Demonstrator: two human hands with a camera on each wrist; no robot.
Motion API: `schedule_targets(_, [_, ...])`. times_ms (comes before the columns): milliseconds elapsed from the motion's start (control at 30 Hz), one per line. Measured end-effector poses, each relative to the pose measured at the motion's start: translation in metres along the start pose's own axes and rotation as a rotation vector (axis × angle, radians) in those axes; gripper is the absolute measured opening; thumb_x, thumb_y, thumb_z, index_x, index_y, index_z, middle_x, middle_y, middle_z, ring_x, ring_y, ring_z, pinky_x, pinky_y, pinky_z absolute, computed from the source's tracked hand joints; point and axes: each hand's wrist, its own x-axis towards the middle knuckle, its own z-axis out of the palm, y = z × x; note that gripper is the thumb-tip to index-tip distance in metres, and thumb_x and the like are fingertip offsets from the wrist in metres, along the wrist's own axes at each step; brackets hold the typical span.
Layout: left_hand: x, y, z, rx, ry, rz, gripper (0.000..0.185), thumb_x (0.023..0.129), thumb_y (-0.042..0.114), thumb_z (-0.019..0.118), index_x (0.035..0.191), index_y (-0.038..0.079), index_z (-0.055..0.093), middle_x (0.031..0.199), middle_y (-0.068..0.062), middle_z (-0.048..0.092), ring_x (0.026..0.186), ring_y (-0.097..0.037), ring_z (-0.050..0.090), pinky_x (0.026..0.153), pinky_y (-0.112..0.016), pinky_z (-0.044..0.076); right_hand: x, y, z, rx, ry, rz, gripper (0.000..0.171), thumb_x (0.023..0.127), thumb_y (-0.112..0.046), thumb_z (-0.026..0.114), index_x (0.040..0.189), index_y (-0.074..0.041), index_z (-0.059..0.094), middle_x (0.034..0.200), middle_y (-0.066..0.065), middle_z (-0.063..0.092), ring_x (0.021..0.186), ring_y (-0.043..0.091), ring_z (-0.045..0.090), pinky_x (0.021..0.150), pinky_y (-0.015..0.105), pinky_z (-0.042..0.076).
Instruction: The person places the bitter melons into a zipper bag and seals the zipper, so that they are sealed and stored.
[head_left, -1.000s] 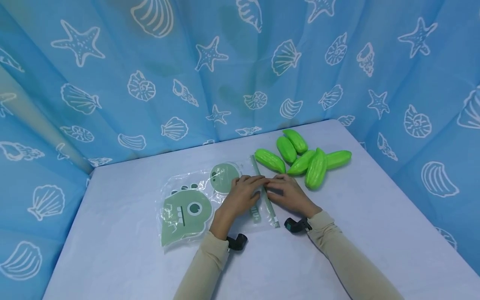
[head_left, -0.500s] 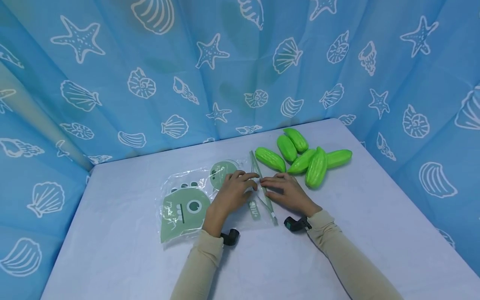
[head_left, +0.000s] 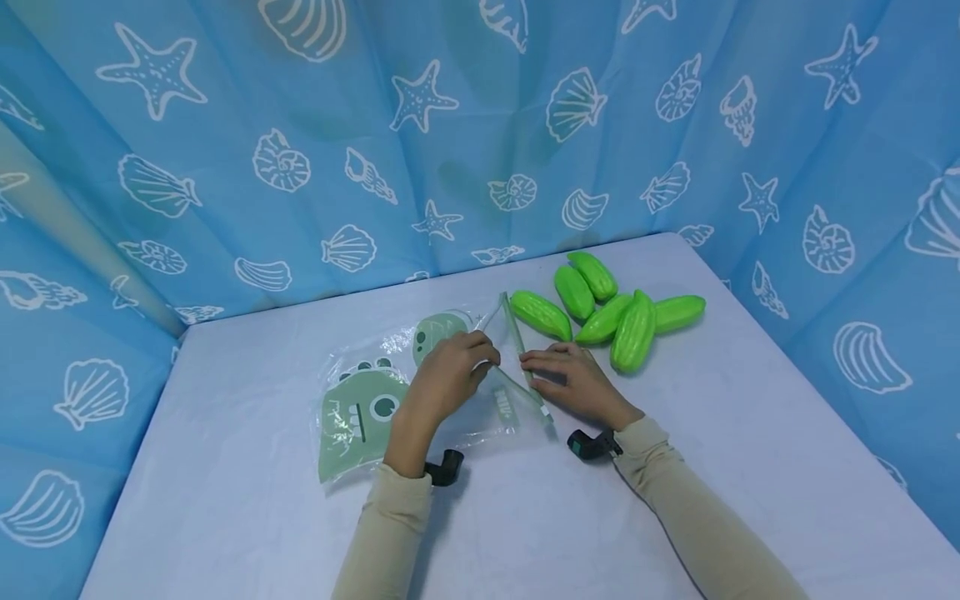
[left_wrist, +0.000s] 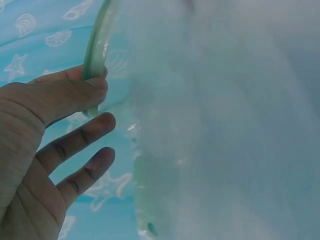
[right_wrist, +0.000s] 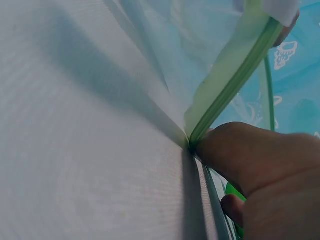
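Observation:
A clear zip bag (head_left: 367,417) printed with green cartoon monsters lies flat, its mouth spread into a wedge toward the right. My left hand (head_left: 450,375) pinches one green zip edge between thumb and forefinger and holds it up and to the left. In the left wrist view that green strip (left_wrist: 97,45) bends in the grip, while the other fingers stay loose. At the opposite edge, my right hand (head_left: 570,383) grips the lower strip close over the table. The right wrist view has the thumb against the green zip (right_wrist: 240,77), with most other fingers hidden.
Several bright green ridged vegetables (head_left: 633,332), like small bitter melons, lie in a cluster just beyond my right hand. A white cloth covers the table (head_left: 225,533). A blue shell-patterned curtain (head_left: 450,167) hangs behind and at both sides.
My left hand has moved left, away from the right hand, drawing one zip edge along. The bag's mouth has parted. My right hand stays nearly in place.

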Motion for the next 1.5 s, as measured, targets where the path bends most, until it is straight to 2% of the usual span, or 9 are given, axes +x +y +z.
schedule_targets(467, [-0.003, 0.009, -0.038, 0.050, 0.060, 0.020, 0.014, 0.079, 0.007, 0.072, 0.091, 0.015, 0.072, 0.094, 0.004, 0.059, 0.084, -0.012, 0.056, 0.069, -0.023, 0.047, 0.006, 0.000, -0.005, -0.028, 0.019, 0.001, 0.031, 0.090, -0.030, 0.059, 0.120, -0.023, 0.062, 0.130, -0.009, 0.053, 0.120, 0.022, 0.040, 0.098, 0.047, 0.027])
schedule_targets(667, [-0.011, 0.012, -0.049, 0.040, 0.094, 0.007, 0.014, 0.078, 0.007, 0.073, 0.089, 0.015, 0.072, 0.094, 0.004, 0.060, 0.083, -0.013, 0.056, 0.070, -0.024, 0.047, 0.004, -0.003, -0.003, 0.009, -0.003, 0.035, 0.028, 0.094, -0.029, 0.053, 0.120, -0.024, 0.062, 0.129, -0.009, 0.053, 0.120, 0.022, 0.040, 0.098, 0.047, 0.027])
schedule_targets(767, [-0.015, 0.014, -0.054, 0.019, 0.117, -0.020, 0.014, 0.077, 0.006, 0.073, 0.088, 0.015, 0.072, 0.094, 0.005, 0.061, 0.084, -0.013, 0.056, 0.069, -0.025, 0.047, 0.002, -0.004, -0.001, 0.009, -0.026, 0.049, 0.028, 0.094, -0.027, 0.052, 0.120, -0.024, 0.062, 0.130, -0.011, 0.053, 0.120, 0.021, 0.040, 0.097, 0.047, 0.027])
schedule_targets(867, [-0.017, 0.014, -0.058, -0.061, 0.134, -0.083, 0.014, 0.077, 0.005, 0.074, 0.087, 0.015, 0.073, 0.094, 0.006, 0.062, 0.085, -0.012, 0.056, 0.070, -0.025, 0.048, 0.000, -0.003, 0.000, -0.004, -0.025, 0.056, 0.028, 0.093, -0.025, 0.055, 0.120, -0.025, 0.062, 0.129, -0.013, 0.053, 0.119, 0.019, 0.040, 0.097, 0.045, 0.028])
schedule_targets(1033, [-0.017, 0.012, -0.059, -0.134, 0.111, -0.153, 0.015, 0.076, 0.004, 0.074, 0.085, 0.016, 0.073, 0.093, 0.009, 0.062, 0.086, -0.010, 0.055, 0.069, -0.024, 0.047, -0.002, -0.002, 0.002, 0.029, -0.007, 0.047, 0.028, 0.092, -0.023, 0.056, 0.120, -0.026, 0.062, 0.128, -0.014, 0.053, 0.119, 0.016, 0.040, 0.098, 0.045, 0.027])
schedule_targets(1133, [-0.014, 0.012, -0.056, -0.145, 0.073, -0.135, 0.015, 0.076, 0.004, 0.073, 0.085, 0.015, 0.073, 0.093, 0.008, 0.061, 0.085, -0.010, 0.056, 0.070, -0.024, 0.047, -0.003, -0.004, 0.000, 0.081, 0.039, 0.039, 0.028, 0.092, -0.021, 0.056, 0.120, -0.022, 0.062, 0.127, -0.010, 0.055, 0.119, 0.016, 0.043, 0.100, 0.042, 0.031])
schedule_targets(1267, [-0.010, 0.014, -0.051, -0.162, 0.029, -0.107, 0.015, 0.077, 0.003, 0.072, 0.086, 0.015, 0.072, 0.094, 0.007, 0.062, 0.087, -0.010, 0.056, 0.073, -0.023, 0.048, 0.000, -0.010, -0.013, 0.118, 0.202, 0.039, 0.026, 0.090, -0.015, 0.058, 0.116, -0.013, 0.064, 0.119, 0.000, 0.060, 0.109, 0.018, 0.054, 0.088, 0.037, 0.045])
schedule_targets(1400, [-0.007, 0.016, -0.052, -0.156, 0.026, -0.104, 0.015, 0.077, 0.003, 0.072, 0.086, 0.015, 0.072, 0.095, 0.006, 0.062, 0.088, -0.010, 0.057, 0.075, -0.023, 0.048, 0.010, -0.017, -0.032, 0.036, 0.343, 0.077, 0.024, 0.090, -0.015, 0.059, 0.111, -0.007, 0.064, 0.110, 0.005, 0.061, 0.088, 0.020, 0.058, 0.072, 0.035, 0.048])
schedule_targets(1500, [-0.005, 0.018, -0.053, -0.159, 0.035, -0.097, 0.015, 0.077, 0.002, 0.072, 0.085, 0.015, 0.072, 0.094, 0.006, 0.062, 0.089, -0.011, 0.057, 0.076, -0.023, 0.048, 0.018, -0.016, -0.042, -0.050, 0.371, 0.129, 0.027, 0.088, -0.018, 0.061, 0.112, -0.005, 0.062, 0.109, 0.008, 0.060, 0.086, 0.022, 0.055, 0.072, 0.036, 0.045])
